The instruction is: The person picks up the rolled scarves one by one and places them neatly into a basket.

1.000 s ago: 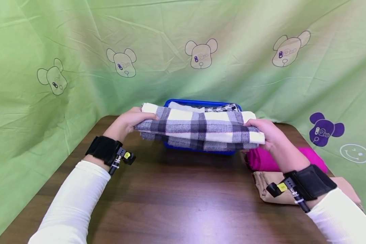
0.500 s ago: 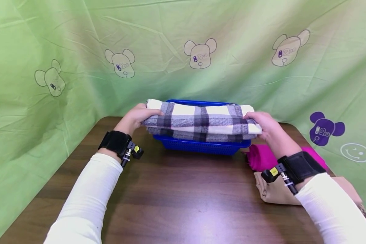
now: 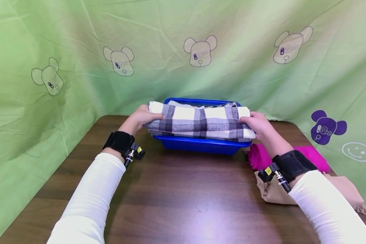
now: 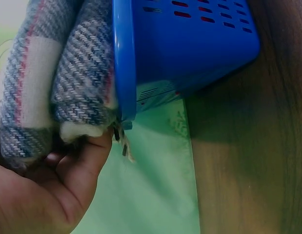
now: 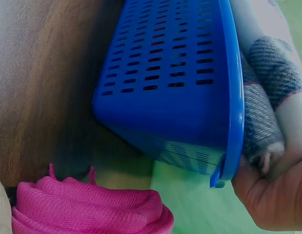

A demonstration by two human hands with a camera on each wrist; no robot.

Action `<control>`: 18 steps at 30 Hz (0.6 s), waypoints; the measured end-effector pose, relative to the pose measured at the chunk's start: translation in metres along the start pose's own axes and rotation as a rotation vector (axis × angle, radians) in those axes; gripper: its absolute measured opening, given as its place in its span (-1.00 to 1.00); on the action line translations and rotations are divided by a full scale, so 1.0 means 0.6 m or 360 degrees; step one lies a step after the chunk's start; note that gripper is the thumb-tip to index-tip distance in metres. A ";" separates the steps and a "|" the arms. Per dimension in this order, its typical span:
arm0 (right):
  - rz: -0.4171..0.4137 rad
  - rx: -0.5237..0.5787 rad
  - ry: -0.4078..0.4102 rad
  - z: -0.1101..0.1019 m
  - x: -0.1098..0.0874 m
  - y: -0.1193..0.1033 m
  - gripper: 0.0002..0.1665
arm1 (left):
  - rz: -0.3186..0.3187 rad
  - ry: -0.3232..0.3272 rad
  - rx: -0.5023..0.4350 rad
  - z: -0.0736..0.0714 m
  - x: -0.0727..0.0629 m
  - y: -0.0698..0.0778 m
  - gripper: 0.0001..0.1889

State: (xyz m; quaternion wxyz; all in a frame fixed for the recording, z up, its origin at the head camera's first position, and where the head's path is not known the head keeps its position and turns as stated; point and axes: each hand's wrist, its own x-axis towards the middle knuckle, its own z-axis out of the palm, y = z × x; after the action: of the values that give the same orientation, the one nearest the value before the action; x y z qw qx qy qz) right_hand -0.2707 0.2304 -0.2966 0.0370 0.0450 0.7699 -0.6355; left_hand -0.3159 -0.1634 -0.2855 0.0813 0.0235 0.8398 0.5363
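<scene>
A folded plaid scarf (image 3: 198,123) in white, grey and dark tones lies across the top of a blue plastic basket (image 3: 198,146). My left hand (image 3: 142,117) grips its left end, thumb on top and fingers beneath. At the opposite end my right hand (image 3: 257,124) holds it the same way. In the left wrist view, fingertips come close to the basket's rim (image 4: 124,58) under the folded layers. The right wrist view has the hand (image 5: 275,195) beside the rim, with the scarf (image 5: 268,92) above it. Grey and black-and-white cloth shows behind the scarf inside the basket.
To the right of the basket lies a folded magenta cloth (image 3: 311,157). In front of it is a folded beige cloth (image 3: 277,193) with fringe at its right end. The brown wooden table (image 3: 177,196) backs onto a green curtain (image 3: 158,67).
Both hands have carried the plaid scarf slightly away from me and lowered it onto the basket's top. The basket's front wall has come into view below it.
</scene>
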 end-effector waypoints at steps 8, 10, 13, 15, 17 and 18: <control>-0.0159 -0.0421 0.0083 0.010 0.001 0.005 -0.38 | 0.0071 0.0066 0.0218 0.005 -0.003 0.005 -0.51; -0.0180 -0.0525 0.0113 0.011 0.000 0.004 -0.38 | 0.0087 0.0082 0.0248 0.008 -0.002 0.005 -0.49; -0.0209 -0.0621 0.0126 0.015 -0.001 0.003 -0.41 | 0.0122 0.0106 0.0311 0.012 -0.002 0.003 -0.47; -0.0253 -0.0685 0.0128 0.017 -0.002 0.004 -0.43 | 0.0163 0.0121 0.0379 0.015 -0.002 0.002 -0.45; -0.0327 -0.0790 0.0135 0.020 -0.003 0.004 -0.46 | 0.0215 0.0142 0.0498 0.018 -0.003 0.004 -0.44; -0.0374 -0.0855 0.0141 0.021 -0.003 0.004 -0.48 | 0.0239 0.0151 0.0566 0.020 -0.003 0.005 -0.43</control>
State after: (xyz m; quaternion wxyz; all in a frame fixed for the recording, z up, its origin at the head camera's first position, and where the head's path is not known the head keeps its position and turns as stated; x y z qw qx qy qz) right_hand -0.2685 0.2186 -0.3011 -0.0598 -0.0282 0.9113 -0.4065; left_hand -0.3123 -0.1520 -0.2876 -0.0041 0.0746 0.9201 0.3844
